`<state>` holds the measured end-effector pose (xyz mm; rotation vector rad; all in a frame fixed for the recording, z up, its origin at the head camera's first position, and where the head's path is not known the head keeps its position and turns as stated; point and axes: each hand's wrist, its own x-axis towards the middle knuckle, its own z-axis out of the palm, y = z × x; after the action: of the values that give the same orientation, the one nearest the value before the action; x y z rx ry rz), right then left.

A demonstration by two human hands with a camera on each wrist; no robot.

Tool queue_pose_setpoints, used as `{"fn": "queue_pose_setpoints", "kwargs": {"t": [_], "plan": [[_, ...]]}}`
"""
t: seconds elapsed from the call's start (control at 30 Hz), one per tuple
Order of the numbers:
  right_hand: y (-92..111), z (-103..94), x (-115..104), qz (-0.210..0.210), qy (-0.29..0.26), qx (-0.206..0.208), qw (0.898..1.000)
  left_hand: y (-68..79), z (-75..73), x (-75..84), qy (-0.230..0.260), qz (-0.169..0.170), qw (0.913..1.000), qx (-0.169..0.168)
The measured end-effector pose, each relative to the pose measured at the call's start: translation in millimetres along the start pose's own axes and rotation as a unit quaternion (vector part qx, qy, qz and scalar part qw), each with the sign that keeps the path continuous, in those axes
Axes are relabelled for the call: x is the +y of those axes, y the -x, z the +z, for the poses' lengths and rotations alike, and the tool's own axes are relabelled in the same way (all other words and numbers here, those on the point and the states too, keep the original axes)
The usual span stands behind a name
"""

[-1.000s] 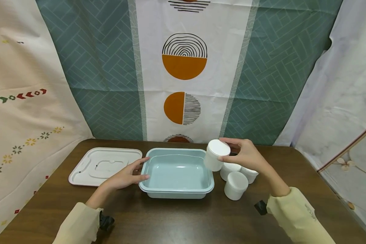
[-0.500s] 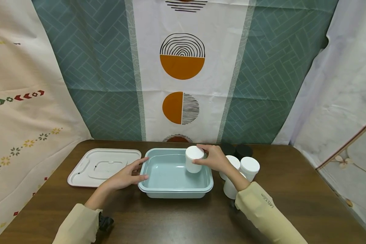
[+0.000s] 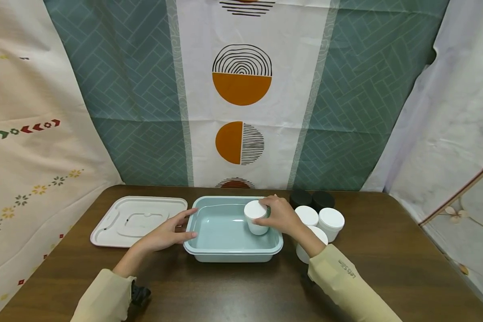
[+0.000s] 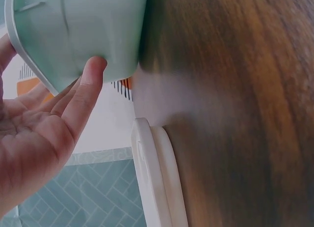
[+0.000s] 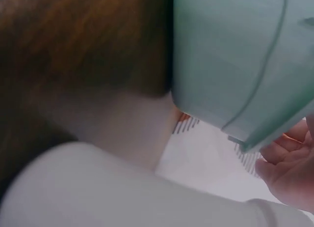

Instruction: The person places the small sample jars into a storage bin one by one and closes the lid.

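Note:
A pale blue-green rectangular basin [image 3: 215,258] stands in the middle of the table. My right hand [image 3: 283,217] reaches over its right rim and grips a white lidded jar [image 3: 255,222] near the lid, inside the basin at the right. The jar looks upright. In the right wrist view the basin's wall hides this jar, and only part of the right hand [image 5: 294,163] shows beyond the rim. My left hand [image 3: 165,230] rests against the basin's left side with fingers extended; in the left wrist view a fingertip [image 4: 93,70] touches the outer wall.
Several more white lidded jars [image 3: 331,222] stand right of the basin, one partly behind my right forearm. Two black-topped jars [image 3: 323,200] are behind them. A white lid [image 3: 138,219] lies flat at the left. Fabric hangs behind the brown table [image 3: 225,290].
My right hand has carried the white jar leftward over the rim and down into the basin. The other jars and black tops have come into view. The left hand stays in place.

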<state>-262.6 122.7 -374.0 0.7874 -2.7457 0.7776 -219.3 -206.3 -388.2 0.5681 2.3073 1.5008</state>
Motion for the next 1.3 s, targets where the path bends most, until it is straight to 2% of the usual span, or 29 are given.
{"fn": "queue_pose_setpoints", "kwargs": {"t": [0.33, 0.43, 0.53, 0.67, 0.83, 1.07, 1.3], "plan": [[1.3, -9.5, -9.5, -0.002, 0.059, -0.015, 0.998, -0.9, 1.9, 1.2, -0.004, 0.001, 1.0000, 0.004], [4.6, -14.0, -8.5, 0.000, 0.044, -0.007, 0.999, -2.1, 2.9, 1.2, -0.004, 0.001, 1.0000, 0.001], [11.2, -20.8, -5.5, 0.003, 0.002, 0.011, 1.000, -2.7, 3.0, 1.8, -0.007, 0.000, 1.0000, 0.001], [22.7, -31.3, 1.2, 0.005, -0.049, 0.033, 0.998, -1.6, 2.0, 2.9, -0.010, -0.001, 0.9999, 0.007], [40.6, -47.3, 8.2, 0.009, -0.082, 0.048, 0.995, -0.1, 1.2, 3.4, -0.012, 0.001, 0.9999, 0.007], [70.5, -68.3, 19.4, 0.052, -0.105, 0.047, 0.992, -0.6, 1.2, 2.7, -0.009, 0.001, 0.9999, 0.005], [99.9, -80.5, 28.4, 0.069, -0.086, 0.065, 0.992, -0.8, 0.7, 3.6, -0.012, 0.000, 0.9999, 0.007]]}}
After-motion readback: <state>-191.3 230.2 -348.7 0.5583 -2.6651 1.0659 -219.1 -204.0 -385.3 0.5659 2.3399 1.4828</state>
